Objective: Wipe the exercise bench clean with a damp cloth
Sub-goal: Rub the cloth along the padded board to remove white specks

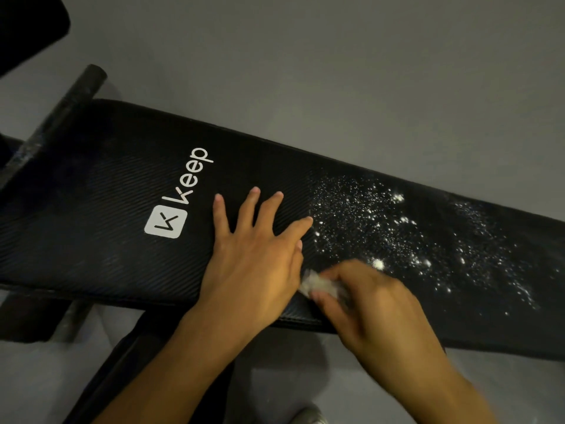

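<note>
We see the black bench (pixel 101 185) lying lengthwise from far left to near right, white powder (pixel 397 234) scattered on its right half. Our left hand (pixel 253 255) presses flat, fingers spread; our right hand (pixel 373 304) clamps the white cloth (pixel 318 284) at the near edge.

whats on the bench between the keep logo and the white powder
In the head view, the left hand lies flat on the bench pad there, fingers spread. Otherwise bare black padding separates the Keep logo from the white powder.
</note>
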Available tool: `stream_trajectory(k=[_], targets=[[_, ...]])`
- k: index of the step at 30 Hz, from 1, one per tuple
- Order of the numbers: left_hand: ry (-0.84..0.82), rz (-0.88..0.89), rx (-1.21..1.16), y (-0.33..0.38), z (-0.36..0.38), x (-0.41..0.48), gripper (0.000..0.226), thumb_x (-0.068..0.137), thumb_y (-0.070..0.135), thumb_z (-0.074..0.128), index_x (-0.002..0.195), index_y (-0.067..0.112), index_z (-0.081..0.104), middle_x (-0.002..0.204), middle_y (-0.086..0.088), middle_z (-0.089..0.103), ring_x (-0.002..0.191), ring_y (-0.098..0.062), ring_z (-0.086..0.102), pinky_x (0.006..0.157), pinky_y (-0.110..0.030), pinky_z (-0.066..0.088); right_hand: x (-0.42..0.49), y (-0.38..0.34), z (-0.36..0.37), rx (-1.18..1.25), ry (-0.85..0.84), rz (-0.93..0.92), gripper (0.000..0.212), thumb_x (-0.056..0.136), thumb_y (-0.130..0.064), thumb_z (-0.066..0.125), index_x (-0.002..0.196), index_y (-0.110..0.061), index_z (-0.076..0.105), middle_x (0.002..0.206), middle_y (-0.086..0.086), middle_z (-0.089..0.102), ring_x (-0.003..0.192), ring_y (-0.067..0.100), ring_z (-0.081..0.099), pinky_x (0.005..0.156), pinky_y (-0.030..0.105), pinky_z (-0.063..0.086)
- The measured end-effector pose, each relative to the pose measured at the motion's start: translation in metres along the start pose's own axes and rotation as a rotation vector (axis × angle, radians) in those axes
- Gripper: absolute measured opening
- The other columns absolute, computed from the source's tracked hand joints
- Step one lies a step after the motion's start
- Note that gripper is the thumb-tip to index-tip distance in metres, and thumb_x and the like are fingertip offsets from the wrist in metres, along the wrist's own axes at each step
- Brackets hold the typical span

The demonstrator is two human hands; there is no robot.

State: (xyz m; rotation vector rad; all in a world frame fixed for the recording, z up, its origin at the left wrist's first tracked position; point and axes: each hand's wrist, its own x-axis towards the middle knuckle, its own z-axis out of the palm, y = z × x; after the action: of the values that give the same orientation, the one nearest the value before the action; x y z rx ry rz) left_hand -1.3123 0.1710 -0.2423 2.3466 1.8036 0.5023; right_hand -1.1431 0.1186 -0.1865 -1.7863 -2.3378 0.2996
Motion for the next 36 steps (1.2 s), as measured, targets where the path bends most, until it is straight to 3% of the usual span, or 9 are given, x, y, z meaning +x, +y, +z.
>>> stream_trajectory(k=[4, 9, 12, 15, 21, 27, 33, 36], targets=[[-0.016, 0.004, 0.025, -0.001, -0.001, 0.000, 0.054, 0.098, 0.043, 0.024, 0.145, 0.040, 0.050, 0.160, -0.009, 0.040, 0.153, -0.036, 0.026, 0.119, -0.074, 0.012, 0.035, 0.000, 0.002, -0.076, 0.062, -0.016, 0.021, 0.095, -0.046, 0.055, 0.107, -0.028, 0.059, 0.099, -0.011, 0.058, 0.079, 0.018, 0.064, 0.063, 0.044, 0.055], [0.000, -0.007, -0.002, 0.001, -0.001, 0.000, 0.054, 0.096, 0.041, 0.024, 0.142, 0.039, 0.052, 0.159, -0.010, 0.042, 0.153, -0.037, 0.027, 0.119, -0.074, 0.012, 0.008, -0.006, -0.001, -0.009, -0.049, -0.032, 0.016, 0.095, -0.051, 0.049, 0.100, -0.036, 0.053, 0.091, -0.015, 0.055, 0.074, 0.011, 0.059, 0.061, 0.041, 0.053], [-0.005, -0.008, 0.006, 0.000, -0.002, 0.000, 0.055, 0.096, 0.041, 0.025, 0.144, 0.039, 0.051, 0.160, -0.009, 0.041, 0.153, -0.036, 0.026, 0.119, -0.073, 0.011, 0.017, -0.002, 0.000, -0.051, 0.022, -0.035, 0.019, 0.093, -0.052, 0.049, 0.100, -0.035, 0.054, 0.091, -0.014, 0.057, 0.072, 0.014, 0.062, 0.056, 0.041, 0.053], [-0.011, -0.006, 0.006, 0.000, -0.002, -0.002, 0.057, 0.094, 0.041, 0.026, 0.143, 0.037, 0.053, 0.159, -0.009, 0.043, 0.152, -0.036, 0.028, 0.119, -0.073, 0.013, 0.042, 0.000, 0.004, -0.086, 0.084, 0.019, 0.020, 0.095, -0.048, 0.055, 0.105, -0.031, 0.059, 0.097, -0.012, 0.060, 0.077, 0.019, 0.065, 0.061, 0.041, 0.055], [0.003, -0.016, -0.026, 0.001, -0.004, -0.002, 0.051, 0.096, 0.037, 0.034, 0.143, 0.035, 0.053, 0.159, -0.010, 0.043, 0.153, -0.035, 0.028, 0.120, -0.072, 0.012, 0.014, -0.006, 0.000, -0.030, -0.023, 0.030, 0.017, 0.094, -0.051, 0.053, 0.101, -0.035, 0.055, 0.092, -0.015, 0.059, 0.077, 0.011, 0.061, 0.061, 0.039, 0.053], [-0.007, -0.017, -0.021, 0.001, -0.005, -0.003, 0.052, 0.092, 0.034, 0.044, 0.144, 0.033, 0.053, 0.158, -0.010, 0.043, 0.152, -0.035, 0.029, 0.120, -0.072, 0.012, 0.050, -0.009, 0.007, -0.102, 0.096, 0.077, 0.023, 0.096, -0.048, 0.053, 0.108, -0.030, 0.059, 0.100, -0.009, 0.062, 0.082, 0.023, 0.066, 0.066, 0.041, 0.055], [-0.028, -0.028, -0.031, 0.001, -0.008, -0.002, 0.057, 0.090, 0.037, 0.039, 0.145, 0.029, 0.051, 0.158, -0.010, 0.043, 0.152, -0.035, 0.029, 0.119, -0.073, 0.014, 0.027, -0.011, 0.002, -0.022, -0.010, 0.071, 0.022, 0.092, -0.052, 0.051, 0.103, -0.034, 0.058, 0.096, -0.014, 0.062, 0.081, 0.013, 0.064, 0.064, 0.041, 0.054], [-0.013, -0.036, -0.034, 0.002, -0.007, -0.001, 0.055, 0.091, 0.035, 0.039, 0.144, 0.029, 0.053, 0.157, -0.010, 0.045, 0.151, -0.035, 0.031, 0.119, -0.073, 0.014, 0.046, -0.008, 0.005, -0.073, 0.076, 0.076, 0.023, 0.094, -0.052, 0.051, 0.105, -0.033, 0.058, 0.099, -0.012, 0.063, 0.081, 0.018, 0.066, 0.066, 0.041, 0.055]])
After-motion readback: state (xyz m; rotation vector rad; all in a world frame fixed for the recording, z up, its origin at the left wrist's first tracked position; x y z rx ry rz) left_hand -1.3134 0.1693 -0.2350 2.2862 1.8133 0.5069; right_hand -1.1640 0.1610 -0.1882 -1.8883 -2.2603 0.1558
